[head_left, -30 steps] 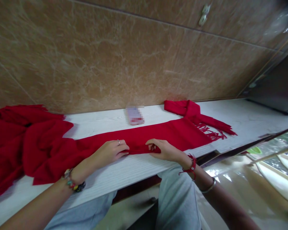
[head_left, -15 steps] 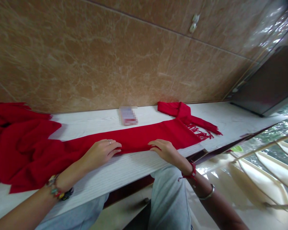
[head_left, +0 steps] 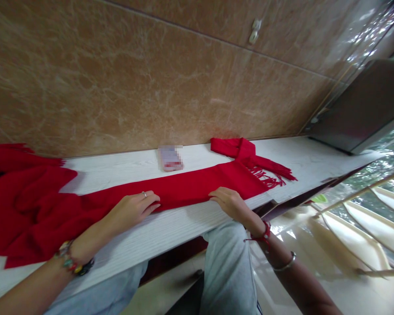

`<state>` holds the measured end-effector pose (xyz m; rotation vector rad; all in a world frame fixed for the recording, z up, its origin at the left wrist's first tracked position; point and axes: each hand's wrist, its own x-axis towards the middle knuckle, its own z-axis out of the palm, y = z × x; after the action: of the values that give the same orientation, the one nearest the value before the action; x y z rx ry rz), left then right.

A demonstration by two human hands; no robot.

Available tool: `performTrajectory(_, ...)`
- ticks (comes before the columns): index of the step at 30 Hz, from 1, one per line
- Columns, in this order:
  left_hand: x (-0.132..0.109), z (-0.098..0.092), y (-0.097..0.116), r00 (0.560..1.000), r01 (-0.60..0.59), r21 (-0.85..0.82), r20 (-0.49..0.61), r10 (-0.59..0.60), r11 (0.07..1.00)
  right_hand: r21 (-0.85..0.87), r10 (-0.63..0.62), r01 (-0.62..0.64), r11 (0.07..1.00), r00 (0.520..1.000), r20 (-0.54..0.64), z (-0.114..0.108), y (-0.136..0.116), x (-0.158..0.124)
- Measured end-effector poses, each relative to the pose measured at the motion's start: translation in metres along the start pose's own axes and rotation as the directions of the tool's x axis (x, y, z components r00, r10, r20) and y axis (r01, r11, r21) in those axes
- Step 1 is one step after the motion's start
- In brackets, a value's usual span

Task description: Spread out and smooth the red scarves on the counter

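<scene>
A long red scarf (head_left: 190, 188) lies stretched along a white wooden shelf-like table (head_left: 184, 223). My left hand (head_left: 131, 210), with a ring on one finger, rests flat on the scarf's near edge, fingers stretched out. My right hand (head_left: 230, 203) lies a forearm's length to the right, its fingers spread on the same edge. The scarf's fringed end (head_left: 265, 173) is folded back at the far right. Its other part is bunched in a heap (head_left: 26, 205) at the left.
A small blurred box-like object (head_left: 170, 158) sits behind the scarf against the brown marble wall (head_left: 151, 87). A dark appliance (head_left: 354, 113) stands at the table's right end. My knees in grey trousers (head_left: 226, 271) are below the table edge.
My hands have slid apart along the scarf's near edge, the left going left and the right going right. The pinched fold between them now lies flat. The view has shifted slightly.
</scene>
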<state>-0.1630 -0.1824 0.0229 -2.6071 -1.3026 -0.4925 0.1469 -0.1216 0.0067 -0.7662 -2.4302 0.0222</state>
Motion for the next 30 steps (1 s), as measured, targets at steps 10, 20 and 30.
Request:
performTrajectory(10,0.003,0.000,0.001,0.994,0.007,-0.297,-0.102,-0.040,0.955,0.002,0.006,-0.006,1.000,0.998,0.057,-0.001,-0.015,0.007)
performTrajectory(20,0.004,-0.004,0.005,0.990,0.129,-0.341,-0.001,-0.138,0.931,0.085,0.010,-0.028,0.996,0.980,0.199,0.026,-0.045,0.051)
performTrajectory(30,0.002,-0.015,0.005,0.994,0.098,-0.356,-0.014,-0.110,0.929,0.133,0.044,-0.087,0.987,0.954,0.297,0.016,-0.041,0.055)
